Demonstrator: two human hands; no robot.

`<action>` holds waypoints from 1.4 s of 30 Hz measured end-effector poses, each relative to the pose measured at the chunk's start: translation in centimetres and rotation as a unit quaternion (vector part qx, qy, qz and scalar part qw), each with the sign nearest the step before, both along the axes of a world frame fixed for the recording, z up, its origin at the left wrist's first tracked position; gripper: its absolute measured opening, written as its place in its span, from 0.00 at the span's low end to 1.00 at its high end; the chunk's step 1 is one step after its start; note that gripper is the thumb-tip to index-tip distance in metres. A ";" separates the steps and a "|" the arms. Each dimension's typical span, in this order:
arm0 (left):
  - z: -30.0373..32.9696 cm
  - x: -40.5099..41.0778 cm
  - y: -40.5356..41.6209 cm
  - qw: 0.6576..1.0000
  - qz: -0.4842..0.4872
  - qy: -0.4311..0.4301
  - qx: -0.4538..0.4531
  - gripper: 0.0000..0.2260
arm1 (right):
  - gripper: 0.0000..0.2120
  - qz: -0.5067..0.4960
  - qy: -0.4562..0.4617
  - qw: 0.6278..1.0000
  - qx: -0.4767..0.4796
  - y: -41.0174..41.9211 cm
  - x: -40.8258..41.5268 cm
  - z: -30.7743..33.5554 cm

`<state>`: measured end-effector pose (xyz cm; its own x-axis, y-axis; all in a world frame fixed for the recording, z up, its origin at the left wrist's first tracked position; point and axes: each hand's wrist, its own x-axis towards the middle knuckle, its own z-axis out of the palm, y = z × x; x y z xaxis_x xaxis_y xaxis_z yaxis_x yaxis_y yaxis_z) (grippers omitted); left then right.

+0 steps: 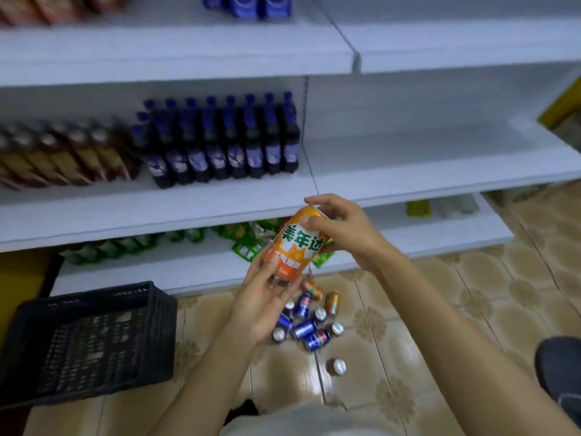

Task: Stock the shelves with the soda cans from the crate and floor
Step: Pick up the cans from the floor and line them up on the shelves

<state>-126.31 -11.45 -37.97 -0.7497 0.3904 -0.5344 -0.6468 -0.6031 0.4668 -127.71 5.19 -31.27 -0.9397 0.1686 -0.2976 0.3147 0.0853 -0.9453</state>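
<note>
An orange soda can [295,243] with green lettering is held tilted in front of the white shelves. My left hand [267,303] grips its lower end from below. My right hand [342,228] grips its top end, fingers curled over the rim. On the tiled floor under my hands lies a pile of several blue and orange cans [309,322], with one single can [337,366] apart nearer to me. A black plastic crate [94,341] stands at the lower left; I see no cans in it.
The middle shelf [440,171] is bare on its right half; dark bottles with blue caps [220,143] and brown bottles [63,155] fill its left. Green packets [245,243] lie on the bottom shelf. A dark shoe [559,376] sits at the right edge.
</note>
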 end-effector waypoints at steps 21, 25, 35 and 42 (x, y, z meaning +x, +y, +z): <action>20.6 -20.7 -24.1 0.967 0.065 0.207 0.132 0.21 | 0.31 0.152 0.238 0.940 0.188 -27.1 -20.1 21.4; 21.8 -24.0 -23.9 0.962 0.057 0.227 0.138 0.20 | 0.35 0.139 0.237 0.937 0.216 -27.8 -23.1 23.1; 20.9 -36.7 -24.2 0.852 0.020 0.465 -0.240 0.41 | 0.35 0.159 0.249 0.922 0.251 -25.5 -34.5 25.4; 21.4 -48.4 -26.3 0.387 -0.003 0.632 -0.671 0.47 | 0.31 0.191 0.237 0.901 0.310 -23.9 -44.5 22.9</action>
